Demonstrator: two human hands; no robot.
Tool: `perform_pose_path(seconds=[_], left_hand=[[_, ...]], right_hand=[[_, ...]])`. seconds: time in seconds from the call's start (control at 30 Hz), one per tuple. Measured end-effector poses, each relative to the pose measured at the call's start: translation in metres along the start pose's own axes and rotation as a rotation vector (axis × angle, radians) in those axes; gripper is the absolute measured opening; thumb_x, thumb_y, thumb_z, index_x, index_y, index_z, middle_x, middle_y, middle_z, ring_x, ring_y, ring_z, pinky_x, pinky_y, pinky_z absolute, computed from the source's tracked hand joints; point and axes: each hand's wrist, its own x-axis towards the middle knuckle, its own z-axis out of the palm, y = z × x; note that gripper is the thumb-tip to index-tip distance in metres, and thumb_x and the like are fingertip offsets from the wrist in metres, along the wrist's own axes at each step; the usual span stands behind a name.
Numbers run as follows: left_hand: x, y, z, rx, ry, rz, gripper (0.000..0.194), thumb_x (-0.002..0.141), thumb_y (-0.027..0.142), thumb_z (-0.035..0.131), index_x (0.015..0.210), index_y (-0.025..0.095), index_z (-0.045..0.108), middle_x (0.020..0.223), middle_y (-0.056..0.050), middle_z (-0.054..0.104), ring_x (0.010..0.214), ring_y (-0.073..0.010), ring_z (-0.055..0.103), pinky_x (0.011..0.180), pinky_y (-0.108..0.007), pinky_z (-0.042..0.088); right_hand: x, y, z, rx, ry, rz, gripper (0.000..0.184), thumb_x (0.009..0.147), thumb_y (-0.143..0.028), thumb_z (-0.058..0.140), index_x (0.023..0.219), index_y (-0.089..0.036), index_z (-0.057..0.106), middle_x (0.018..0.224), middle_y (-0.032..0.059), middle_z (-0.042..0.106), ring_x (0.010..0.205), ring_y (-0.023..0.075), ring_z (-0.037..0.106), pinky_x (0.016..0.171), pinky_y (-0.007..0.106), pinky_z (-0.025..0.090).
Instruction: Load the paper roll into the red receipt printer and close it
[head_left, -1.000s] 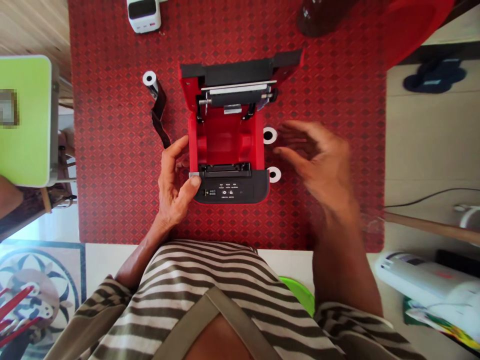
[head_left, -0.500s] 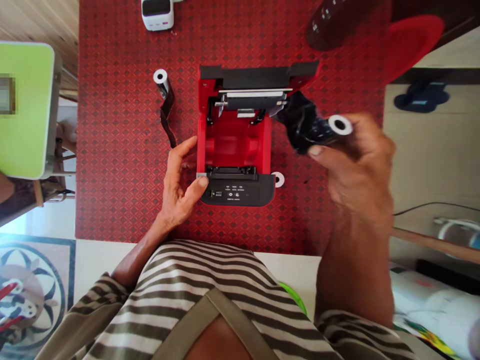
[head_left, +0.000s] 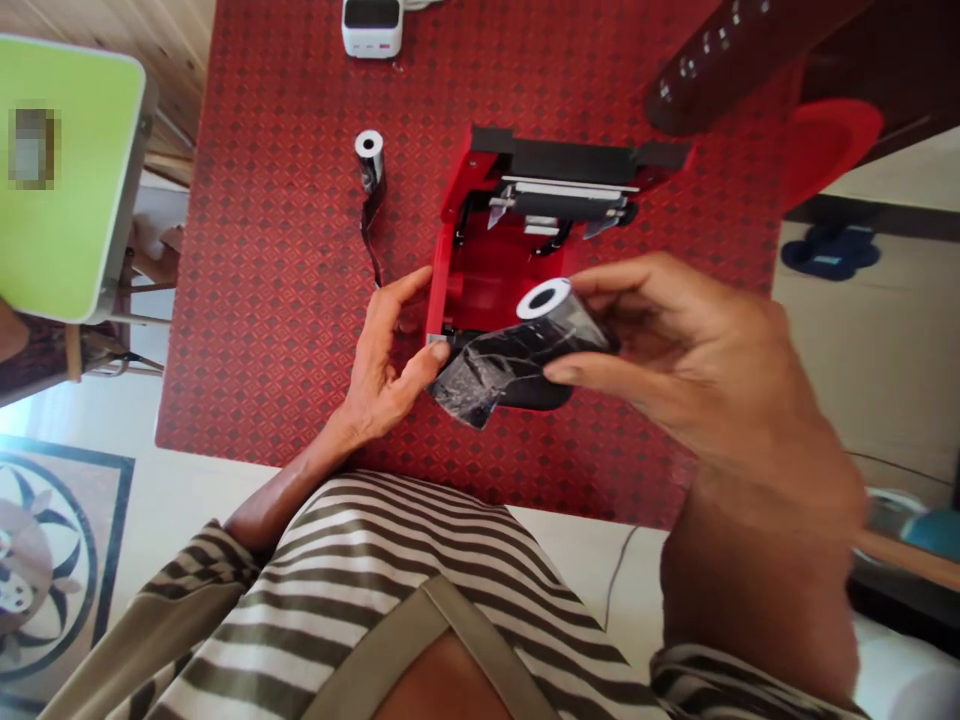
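Right hand: holds a roll of glossy black film [head_left: 562, 345] with a white core between thumb and fingers, its loose end lying across the printer's front.
Left hand: thumb touches the front corner of an open red printer [head_left: 480, 270].
Beyond the hands: a second roll [head_left: 369, 160] trailing a dark strip; a small white printer [head_left: 371, 25].
Under the hands: a red diamond-patterned mat [head_left: 262, 300].

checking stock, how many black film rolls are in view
2: one roll in the right hand, one on the red mat left of the printer. More may be hidden.
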Motion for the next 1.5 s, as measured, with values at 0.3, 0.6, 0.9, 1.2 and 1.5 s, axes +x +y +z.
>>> perform_pose_path(seconds=[0.3,0.6,0.9,1.2,1.5], left_hand=[[-0.001,0.008,0.002,0.0,-0.007,-0.013,0.076,0.129,0.077,0.072,0.195,0.044,0.053,0.185,-0.014,0.071,0.164,-0.0433,0.074,0.129,-0.062,0.071],[-0.001,0.013,0.002,0.029,-0.017,-0.027,0.078,0.129,0.08,0.069,0.195,0.042,0.052,0.185,-0.015,0.071,0.163,-0.0444,0.074,0.132,-0.064,0.069],[-0.001,0.016,-0.001,0.006,-0.024,-0.025,0.076,0.129,0.077,0.071,0.194,0.043,0.054,0.185,-0.014,0.072,0.163,-0.0444,0.075,0.133,-0.065,0.069],[0.0,0.017,-0.002,0.026,-0.028,-0.028,0.076,0.129,0.078,0.07,0.194,0.04,0.054,0.184,-0.015,0.073,0.162,-0.0429,0.075,0.13,-0.062,0.071],[0.001,0.02,-0.004,0.005,-0.046,-0.04,0.082,0.126,0.082,0.071,0.194,0.039,0.056,0.187,-0.016,0.072,0.167,-0.0447,0.073,0.142,-0.066,0.063]], right_hand=[[0.021,0.003,0.027,-0.672,-0.01,-0.311,0.025,0.114,-0.031,0.082,0.137,-0.032,0.092,0.128,0.0097,0.093,0.124,0.0405,0.087,0.112,0.06,0.073],[0.024,0.0,0.032,-0.929,-0.063,-0.325,0.015,0.115,-0.033,0.076,0.12,-0.027,0.089,0.112,0.0144,0.09,0.116,0.0433,0.082,0.111,0.066,0.073],[0.025,-0.007,0.035,-0.92,-0.109,-0.328,0.019,0.119,-0.022,0.065,0.115,-0.031,0.081,0.11,0.0118,0.085,0.117,0.0388,0.081,0.093,0.051,0.067],[0.038,0.003,0.042,-0.897,-0.049,-0.262,0.016,0.11,-0.021,0.077,0.098,-0.032,0.075,0.097,0.0082,0.082,0.106,0.0355,0.08,0.081,0.044,0.061],[0.058,-0.016,0.055,-1.008,-0.165,0.033,0.024,0.111,-0.016,0.077,0.09,-0.027,0.077,0.098,0.0148,0.088,0.12,0.0429,0.085,0.105,0.052,0.064]])
